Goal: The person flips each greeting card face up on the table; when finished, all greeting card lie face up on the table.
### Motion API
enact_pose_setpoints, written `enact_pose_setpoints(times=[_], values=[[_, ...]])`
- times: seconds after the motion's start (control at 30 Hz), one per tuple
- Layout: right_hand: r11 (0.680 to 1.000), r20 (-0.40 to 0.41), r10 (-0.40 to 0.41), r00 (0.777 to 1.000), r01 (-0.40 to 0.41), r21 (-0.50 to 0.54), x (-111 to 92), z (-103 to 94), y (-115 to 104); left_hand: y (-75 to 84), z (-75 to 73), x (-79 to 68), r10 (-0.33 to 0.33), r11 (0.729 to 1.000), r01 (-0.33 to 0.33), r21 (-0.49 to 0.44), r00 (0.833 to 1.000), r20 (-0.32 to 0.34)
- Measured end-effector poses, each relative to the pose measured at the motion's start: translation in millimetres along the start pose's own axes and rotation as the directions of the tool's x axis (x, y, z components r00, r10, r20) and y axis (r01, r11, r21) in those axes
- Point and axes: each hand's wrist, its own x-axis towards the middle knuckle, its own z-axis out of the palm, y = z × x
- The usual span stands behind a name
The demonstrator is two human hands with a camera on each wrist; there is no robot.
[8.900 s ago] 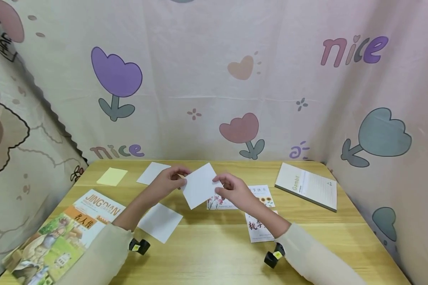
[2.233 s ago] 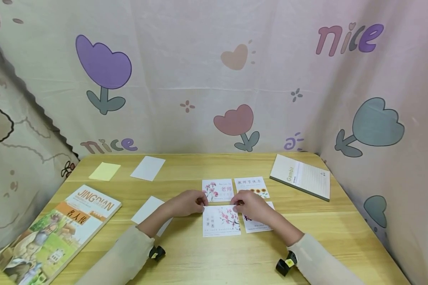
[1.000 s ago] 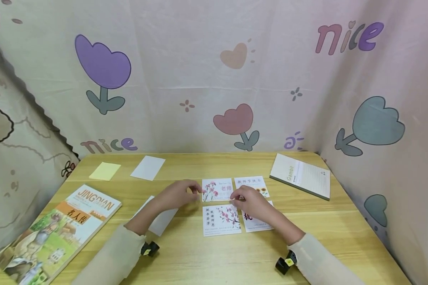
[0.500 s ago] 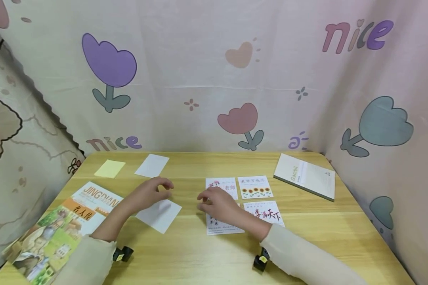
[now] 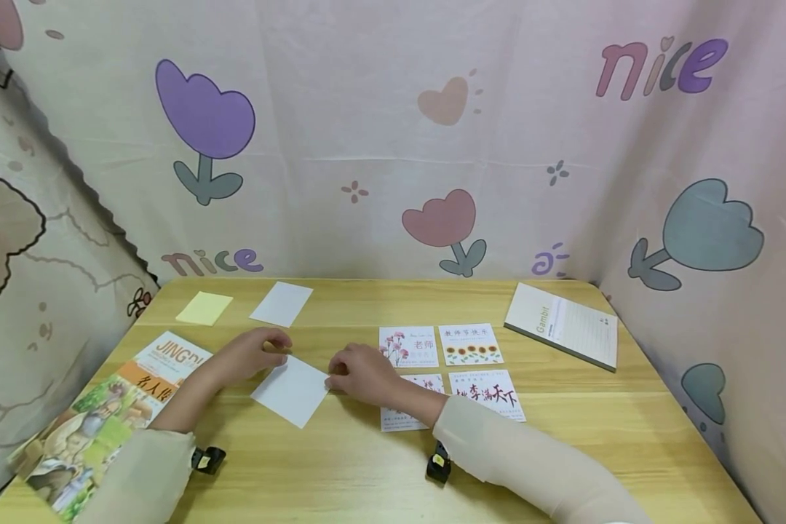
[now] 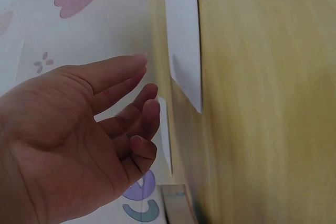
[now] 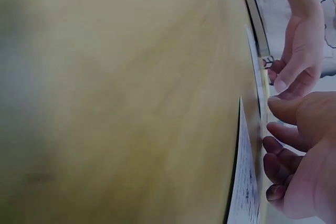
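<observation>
A blank white square card (image 5: pixel 295 397) lies on the table between both hands. My left hand (image 5: pixel 252 356) hovers at its upper left corner, fingers loosely bent; the left wrist view shows nothing between them, with the white card (image 6: pixel 184 35) just beyond. My right hand (image 5: pixel 364 375) has its fingertips right at the card's right corner, also holding nothing in the right wrist view. Right of it lie the carnation card (image 5: pixel 409 348), sunflower card (image 5: pixel 471 344) and red-lettered card (image 5: pixel 491 395). My right forearm partly covers the blossom card (image 5: pixel 402 421).
Another blank white card (image 5: pixel 282 304) and a yellow sticky note (image 5: pixel 204 309) lie at the back left. A picture-covered book (image 5: pixel 124 407) lies under my left arm. A notebook (image 5: pixel 561 326) lies at the back right, before the curtain (image 5: pixel 340 94).
A card once held up blank side out now lies as the blossom card among the printed ones. Both hands have let go of it and moved left to the nearer blank card.
</observation>
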Motion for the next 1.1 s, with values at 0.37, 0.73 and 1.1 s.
enact_pose_setpoints(times=[0.37,0.73,1.1], values=[[1.0,0.009,0.017,1.0,-0.017,-0.006,4.2,5.1,4.0,-1.1,0.4,-1.0,-0.033,0.999,0.034,-0.024,0.999,0.041],[0.998,-0.002,0.042,0.999,-0.042,0.048,4.2,6.4,3.5,-6.3,5.0,1.4,-0.102,0.987,0.108,-0.116,0.993,0.059],[0.994,0.01,0.054,0.999,-0.054,0.093,5.3,7.8,5.5,-7.8,6.7,-2.3,-0.118,0.982,0.119,-0.147,0.993,0.016]])
